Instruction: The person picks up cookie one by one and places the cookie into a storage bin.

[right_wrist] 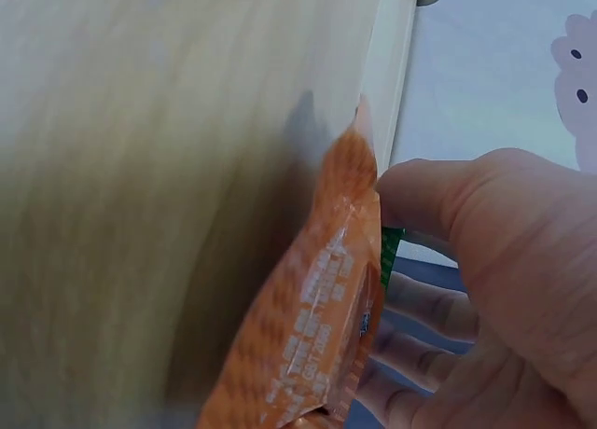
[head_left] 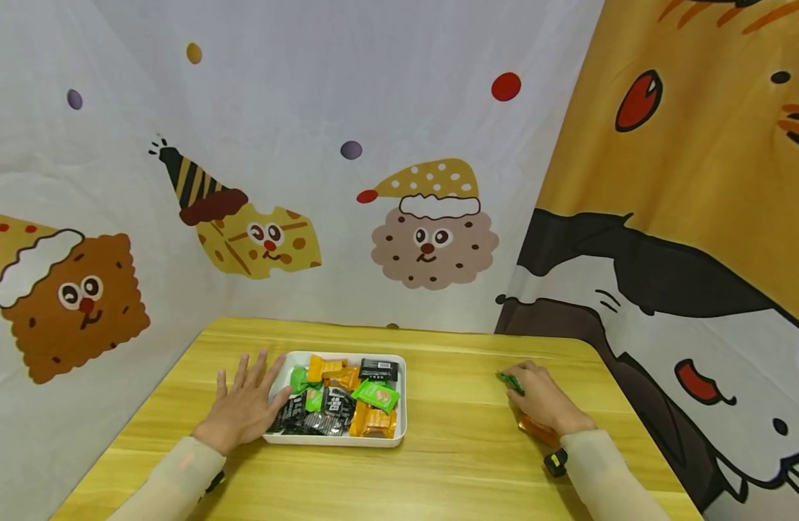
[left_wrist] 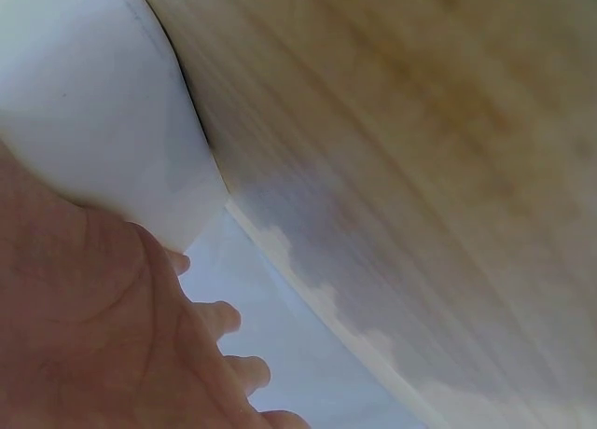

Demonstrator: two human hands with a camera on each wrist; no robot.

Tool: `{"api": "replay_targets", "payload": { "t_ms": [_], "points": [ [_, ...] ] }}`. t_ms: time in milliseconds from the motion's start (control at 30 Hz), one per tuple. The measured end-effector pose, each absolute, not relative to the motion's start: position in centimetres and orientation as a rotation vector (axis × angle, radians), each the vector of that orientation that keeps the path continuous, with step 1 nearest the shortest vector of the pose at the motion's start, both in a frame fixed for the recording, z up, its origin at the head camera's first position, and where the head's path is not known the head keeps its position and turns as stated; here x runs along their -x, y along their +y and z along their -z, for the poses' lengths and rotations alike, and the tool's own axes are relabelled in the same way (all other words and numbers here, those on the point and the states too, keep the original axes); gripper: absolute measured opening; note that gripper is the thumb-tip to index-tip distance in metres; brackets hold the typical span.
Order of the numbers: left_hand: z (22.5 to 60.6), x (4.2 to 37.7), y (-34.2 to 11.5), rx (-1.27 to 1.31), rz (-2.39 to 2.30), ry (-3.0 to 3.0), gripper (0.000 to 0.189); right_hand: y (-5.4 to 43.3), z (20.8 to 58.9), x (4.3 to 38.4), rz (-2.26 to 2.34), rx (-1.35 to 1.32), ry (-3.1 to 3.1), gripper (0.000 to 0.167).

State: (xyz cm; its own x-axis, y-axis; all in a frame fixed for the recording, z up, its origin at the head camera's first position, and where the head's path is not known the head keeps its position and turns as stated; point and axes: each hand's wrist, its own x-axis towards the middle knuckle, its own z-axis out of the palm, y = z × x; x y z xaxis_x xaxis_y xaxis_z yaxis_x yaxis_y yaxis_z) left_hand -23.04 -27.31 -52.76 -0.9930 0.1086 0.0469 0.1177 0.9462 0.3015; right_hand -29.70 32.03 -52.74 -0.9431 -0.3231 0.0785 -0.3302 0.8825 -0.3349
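Observation:
At the left wall of a white tray (head_left: 404, 405) is my left hand (head_left: 246, 405), fingers spread and nearly straight. Its thumb reaches over the rim. The left wrist view shows that palm (left_wrist: 84, 308) beside the tray's white side (left_wrist: 103, 103). To the right, my right hand (head_left: 543, 398) pinches a small green-wrapped packet (head_left: 512, 382), mostly hidden by the fingers. An orange-wrapped packet (head_left: 538, 430) shows under the same hand. Up close, the orange packet (right_wrist: 308, 326) overlaps the thumb tip, with a green corner (right_wrist: 390, 252) behind it; I cannot tell whether the hand holds both.
Several wrapped packets fill the tray, among them a black one (head_left: 378, 370), a green one (head_left: 376, 396) and an orange one (head_left: 373, 421). The wooden table (head_left: 464, 463) meets a printed cloth backdrop (head_left: 295, 94) at the back and sides.

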Motion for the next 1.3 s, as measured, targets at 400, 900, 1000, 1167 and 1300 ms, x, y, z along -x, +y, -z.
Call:
{"api": "replay_targets", "payload": {
  "t_ms": [400,900,1000,1167,1300],
  "points": [
    [52.6,23.1,-27.2,0.177,0.476,-3.07,0.077,31.4,53.1,30.1,-0.562,-0.574,-2.99,0.042],
    [52.8,23.2,-27.4,0.176,0.463,-3.088,0.077,28.9,52.8,29.9,-0.589,-0.616,-2.966,0.04],
    [52.8,23.1,-27.4,0.181,0.457,-3.088,0.077,28.3,52.7,30.0,-0.603,-0.629,-2.952,0.04],
    [52.6,23.0,-27.4,0.19,0.449,-3.088,0.076,27.2,52.5,30.0,-0.596,-0.681,-2.924,0.039],
    [52.5,23.0,-27.3,0.195,0.444,-3.091,0.076,26.4,52.1,29.9,-0.585,-0.71,-2.912,0.04]
  ]
}}
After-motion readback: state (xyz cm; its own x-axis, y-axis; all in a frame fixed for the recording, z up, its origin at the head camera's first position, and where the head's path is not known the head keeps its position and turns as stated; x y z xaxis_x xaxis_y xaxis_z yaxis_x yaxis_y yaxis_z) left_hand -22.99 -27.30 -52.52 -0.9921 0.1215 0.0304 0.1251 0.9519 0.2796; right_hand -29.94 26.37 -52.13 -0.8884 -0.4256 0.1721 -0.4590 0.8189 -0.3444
